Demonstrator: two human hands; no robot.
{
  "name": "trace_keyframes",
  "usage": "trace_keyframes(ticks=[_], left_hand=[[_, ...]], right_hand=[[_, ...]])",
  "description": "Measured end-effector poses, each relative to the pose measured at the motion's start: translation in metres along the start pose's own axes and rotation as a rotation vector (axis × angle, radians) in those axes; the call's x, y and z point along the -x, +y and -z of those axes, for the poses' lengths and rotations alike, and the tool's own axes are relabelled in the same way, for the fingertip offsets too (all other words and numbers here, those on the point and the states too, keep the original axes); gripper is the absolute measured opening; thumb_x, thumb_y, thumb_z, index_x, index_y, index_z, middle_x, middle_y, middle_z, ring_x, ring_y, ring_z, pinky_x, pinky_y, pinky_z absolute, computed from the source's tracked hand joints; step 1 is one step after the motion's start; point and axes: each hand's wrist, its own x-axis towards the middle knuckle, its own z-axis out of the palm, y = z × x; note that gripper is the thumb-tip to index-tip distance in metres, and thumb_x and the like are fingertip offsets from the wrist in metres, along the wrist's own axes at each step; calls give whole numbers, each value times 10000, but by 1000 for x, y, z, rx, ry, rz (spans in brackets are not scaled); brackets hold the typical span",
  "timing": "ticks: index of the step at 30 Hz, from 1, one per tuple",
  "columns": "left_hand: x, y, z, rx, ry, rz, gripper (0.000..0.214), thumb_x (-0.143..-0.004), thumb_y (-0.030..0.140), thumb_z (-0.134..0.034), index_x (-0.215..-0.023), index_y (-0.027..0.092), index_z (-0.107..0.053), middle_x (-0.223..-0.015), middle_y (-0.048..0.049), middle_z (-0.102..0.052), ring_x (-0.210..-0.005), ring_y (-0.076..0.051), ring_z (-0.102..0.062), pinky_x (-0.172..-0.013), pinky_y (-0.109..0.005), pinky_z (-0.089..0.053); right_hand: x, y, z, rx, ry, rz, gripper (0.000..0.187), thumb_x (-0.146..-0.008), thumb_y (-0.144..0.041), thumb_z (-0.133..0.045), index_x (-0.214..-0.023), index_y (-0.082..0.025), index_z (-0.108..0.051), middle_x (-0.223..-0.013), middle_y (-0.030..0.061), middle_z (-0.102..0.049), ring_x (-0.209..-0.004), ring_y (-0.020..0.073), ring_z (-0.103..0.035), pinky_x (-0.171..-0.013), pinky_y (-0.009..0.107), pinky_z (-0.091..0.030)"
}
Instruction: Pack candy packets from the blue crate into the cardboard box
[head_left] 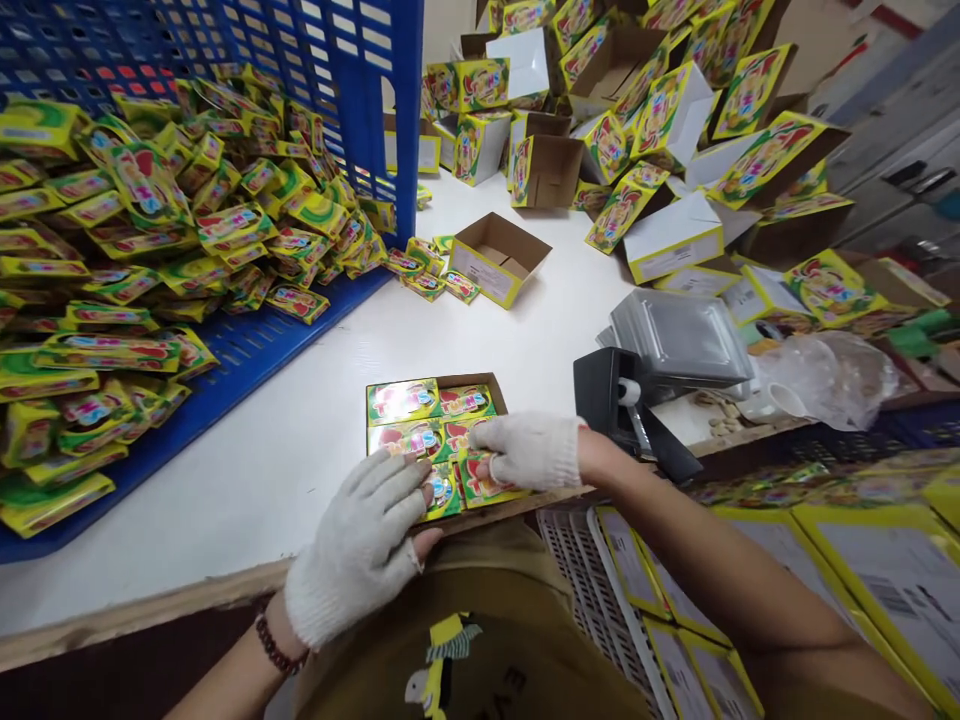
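Observation:
A shallow carton [491, 392] sits at the table's front edge, filled with small yellow-green printed boxes [403, 400] laid flat in rows. My left hand [360, 545], in a white knit glove with bare fingertips, stretches its fingers over the carton's near left side and touches the boxes there. From the right, my right hand [532, 450], gloved the same way, rests its fingertips on the boxes in the carton's right half. Its thumb and fingers are apart. Both hands partly cover the nearer boxes.
A large blue crate [409, 130] at left holds a heap of small boxes. Several loose ones lie beside an open empty carton [499, 260]. Cartons [675, 240] are piled at back right. A black tape dispenser [611, 400] stands near plastic containers [682, 335]. Below right is a white basket [577, 560].

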Motion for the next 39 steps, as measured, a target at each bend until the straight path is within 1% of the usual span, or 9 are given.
trace_keyframes(ticks=[3,6,13,20,24,29,31,34,39], left_hand=[[14,-5,-12,9,52,-15,511,-873,225,-633,-1373,244,-528,-1266,-103,-677,-1220,-264,-603,-1157,-519,-381],[24,-11,-22,17,132,-56,556,-843,190,-647,-1383,199,-520,-1234,-135,-686,-1255,-268,-578,-1201,-528,-298],[23,-11,-29,18,192,-39,507,-819,176,-665,-1316,225,-575,-1151,-128,-718,-1178,-287,-626,-1160,-556,-330],[18,-11,-26,21,189,-39,522,-824,169,-660,-1324,287,-565,-1127,-108,-729,-1125,-303,-657,-1087,-588,-403],[18,-13,-28,-8,187,-60,502,-826,181,-661,-1313,263,-568,-1098,-115,-732,-1115,-304,-657,-1096,-590,-393],[16,-11,-21,-32,136,-75,423,-851,209,-649,-1267,231,-577,-1139,-123,-707,-1128,-292,-634,-1074,-548,-429],[8,-6,-16,-41,116,-61,352,-849,230,-662,-1195,236,-598,-1142,-119,-693,-1107,-292,-631,-1031,-532,-463],[-8,-1,-12,-112,59,-71,204,-851,274,-668,-1046,231,-625,-1129,-114,-684,-1062,-303,-634,-972,-525,-491],[-20,-5,-14,-148,-3,-80,49,-886,182,-599,-928,189,-623,-1133,-133,-684,-1044,-305,-643,-958,-550,-504]], right_hand=[[-12,-8,-9,105,-74,-3,246,-929,-335,-556,-995,-165,-721,-958,111,-731,-758,213,-629,-626,287,-383],[-24,-12,-14,36,-94,18,306,-954,-407,-523,-930,-179,-725,-870,82,-734,-706,189,-627,-621,276,-392],[-25,-7,-39,189,288,6,444,-1004,-497,-421,-1063,-158,-703,-1054,141,-723,-968,257,-665,-800,330,-471],[-48,-21,-21,126,114,-45,595,-999,-594,-346,-1025,-160,-751,-1046,173,-737,-986,316,-687,-790,388,-504],[-49,-18,-22,26,309,-23,460,-1030,-458,-378,-1014,-150,-719,-1017,131,-729,-937,248,-671,-792,332,-478],[-20,7,-21,-120,557,133,301,-1038,-323,-405,-1058,-151,-652,-1011,55,-696,-905,156,-621,-803,257,-442],[-7,12,-22,26,476,105,285,-995,-381,-506,-1058,-152,-663,-1062,84,-699,-958,195,-630,-833,294,-436],[1,7,-25,257,218,48,385,-964,-498,-517,-1022,-160,-693,-1064,120,-719,-974,263,-659,-856,372,-439],[-9,-3,-21,295,41,62,453,-948,-554,-465,-1059,-192,-714,-1103,127,-730,-1005,305,-676,-783,375,-469]])
